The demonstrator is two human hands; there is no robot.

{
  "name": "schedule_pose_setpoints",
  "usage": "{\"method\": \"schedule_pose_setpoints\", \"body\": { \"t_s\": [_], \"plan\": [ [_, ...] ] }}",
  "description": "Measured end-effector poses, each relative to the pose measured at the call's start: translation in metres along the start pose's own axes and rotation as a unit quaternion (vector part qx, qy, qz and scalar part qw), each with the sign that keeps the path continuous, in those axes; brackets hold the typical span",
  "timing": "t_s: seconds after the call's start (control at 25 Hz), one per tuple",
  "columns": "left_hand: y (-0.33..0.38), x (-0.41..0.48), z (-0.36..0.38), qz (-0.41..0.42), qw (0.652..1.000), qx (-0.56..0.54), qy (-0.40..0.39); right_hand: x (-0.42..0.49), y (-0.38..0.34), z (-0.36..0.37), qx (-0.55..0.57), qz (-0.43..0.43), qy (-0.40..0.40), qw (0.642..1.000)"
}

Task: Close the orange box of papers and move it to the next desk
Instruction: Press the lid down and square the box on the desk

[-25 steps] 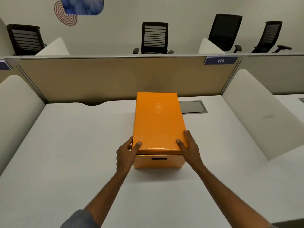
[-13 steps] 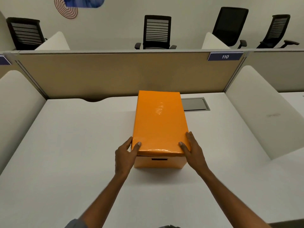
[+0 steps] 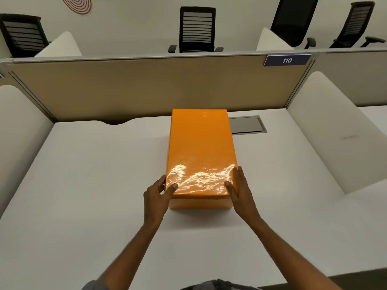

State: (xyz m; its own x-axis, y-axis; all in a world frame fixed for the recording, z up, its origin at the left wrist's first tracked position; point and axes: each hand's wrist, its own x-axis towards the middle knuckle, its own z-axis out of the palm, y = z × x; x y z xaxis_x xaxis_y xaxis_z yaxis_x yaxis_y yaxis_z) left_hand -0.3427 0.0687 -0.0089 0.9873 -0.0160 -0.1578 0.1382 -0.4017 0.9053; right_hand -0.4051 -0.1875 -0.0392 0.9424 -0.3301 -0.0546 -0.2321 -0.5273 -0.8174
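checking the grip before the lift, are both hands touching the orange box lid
Touching. The head view shows the left hand and right hand pressed against the near corners of the orange box lid, thumbs on top.

An open-plan office is shown. A white desk [image 3: 83, 185] is enclosed by a tan fabric partition [image 3: 136, 88] at the back and low white dividers [image 3: 326, 130] at the sides. A number plate reading 110 [image 3: 286, 60] is fixed to the partition, and a grey cable hatch [image 3: 246, 124] is set into the desktop. Black mesh-backed swivel chairs [image 3: 197, 30] are lined up beyond, at further desks.
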Motion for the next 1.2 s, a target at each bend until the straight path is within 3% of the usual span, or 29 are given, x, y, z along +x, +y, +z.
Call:
{"method": "schedule_pose_setpoints", "body": {
  "t_s": [0.4,0.52,0.64,0.8,0.96,1.2],
  "plan": [
    [-0.005,-0.027,-0.011,-0.062,0.996,0.027,-0.065,-0.031,0.005,-0.024,0.035,0.025,0.001,0.999],
    [0.012,0.013,-0.005,0.015,0.991,0.126,-0.049,0.022,-0.009,-0.037,-0.036,0.002,0.012,0.999],
    [0.047,0.078,0.015,0.104,0.974,0.196,-0.051,0.096,-0.032,-0.037,-0.098,-0.038,-0.031,0.994],
    [0.081,0.175,0.054,0.188,0.914,0.350,-0.081,0.185,-0.053,-0.028,-0.209,-0.084,-0.092,0.970],
    [0.079,0.223,0.083,0.135,0.889,0.423,-0.111,0.242,-0.049,-0.023,-0.307,-0.079,-0.170,0.933],
    [0.076,0.234,0.096,0.120,0.881,0.451,-0.080,0.263,-0.036,-0.021,-0.270,-0.064,-0.213,0.937]
  ]
}}
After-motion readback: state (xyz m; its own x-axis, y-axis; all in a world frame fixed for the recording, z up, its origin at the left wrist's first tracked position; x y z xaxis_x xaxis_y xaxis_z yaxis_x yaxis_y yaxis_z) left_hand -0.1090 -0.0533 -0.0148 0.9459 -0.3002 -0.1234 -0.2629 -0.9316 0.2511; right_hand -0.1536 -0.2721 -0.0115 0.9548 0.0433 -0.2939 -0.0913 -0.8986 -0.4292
